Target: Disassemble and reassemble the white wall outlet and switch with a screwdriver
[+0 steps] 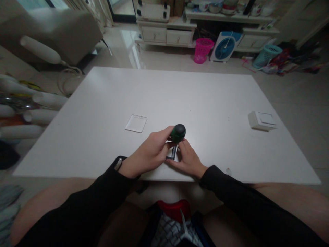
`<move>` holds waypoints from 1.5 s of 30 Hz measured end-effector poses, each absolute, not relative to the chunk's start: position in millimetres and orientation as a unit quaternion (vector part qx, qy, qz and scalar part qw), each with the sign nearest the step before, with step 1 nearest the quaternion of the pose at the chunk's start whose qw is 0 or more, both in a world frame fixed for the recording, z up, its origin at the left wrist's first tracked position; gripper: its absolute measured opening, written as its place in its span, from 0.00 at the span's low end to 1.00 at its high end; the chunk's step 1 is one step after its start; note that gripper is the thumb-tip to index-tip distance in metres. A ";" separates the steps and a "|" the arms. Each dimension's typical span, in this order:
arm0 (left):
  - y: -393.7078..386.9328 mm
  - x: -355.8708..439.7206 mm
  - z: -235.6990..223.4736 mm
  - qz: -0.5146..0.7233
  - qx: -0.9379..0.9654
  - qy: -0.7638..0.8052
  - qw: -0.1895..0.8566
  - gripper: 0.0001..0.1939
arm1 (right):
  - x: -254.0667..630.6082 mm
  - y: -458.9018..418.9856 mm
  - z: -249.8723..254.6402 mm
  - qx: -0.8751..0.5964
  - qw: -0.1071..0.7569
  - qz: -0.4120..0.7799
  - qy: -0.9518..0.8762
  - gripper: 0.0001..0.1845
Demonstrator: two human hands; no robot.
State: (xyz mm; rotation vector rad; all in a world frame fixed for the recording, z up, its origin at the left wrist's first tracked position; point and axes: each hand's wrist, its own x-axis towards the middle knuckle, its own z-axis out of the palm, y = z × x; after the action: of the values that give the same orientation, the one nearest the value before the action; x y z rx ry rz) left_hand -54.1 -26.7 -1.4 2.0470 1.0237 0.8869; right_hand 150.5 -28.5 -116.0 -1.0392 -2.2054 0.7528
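My left hand (151, 151) is closed round the green handle of a screwdriver (178, 133), which stands upright with its black end toward me. Its shaft and tip are hidden behind my fingers. Below it, near the table's front edge, lies a small part with a dark frame and a pale middle (171, 156), mostly covered by my hands. With thumb and fingers on either side, my right hand (189, 159) grips this part against the table. A flat, square white plate (136, 123) lies apart, to the left and farther back.
The white table (205, 92) spans the view. A white box-shaped switch (262, 120) sits near its right edge, and a small clear piece (228, 171) lies at the front. Beyond are a pink basket (203, 50), a blue-and-white fan (225, 47) and a cabinet (164, 36).
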 end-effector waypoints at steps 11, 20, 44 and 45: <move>-19.7 -64.1 12.1 0.405 0.717 0.428 0.372 0.12 | 152.6 -28.0 -116.8 -0.385 0.291 0.296 -0.824 0.44; -5.3 -126.9 45.9 0.246 0.732 0.466 0.432 0.09 | 153.9 -28.2 -121.4 -0.382 0.294 0.290 -0.827 0.45; -14.8 -117.4 36.6 0.078 0.774 0.429 0.459 0.05 | 154.2 -27.7 -119.8 -0.383 0.289 0.283 -0.831 0.46; -14.7 -117.6 36.3 0.078 0.774 0.430 0.458 0.05 | 154.2 -27.6 -119.9 -0.384 0.289 0.284 -0.830 0.46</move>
State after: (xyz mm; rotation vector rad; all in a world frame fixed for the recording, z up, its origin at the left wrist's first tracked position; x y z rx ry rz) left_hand -117.6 -14.7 36.3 1.9076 1.0594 0.1914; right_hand 154.2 -27.6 -119.9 -1.0240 -2.2164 0.7570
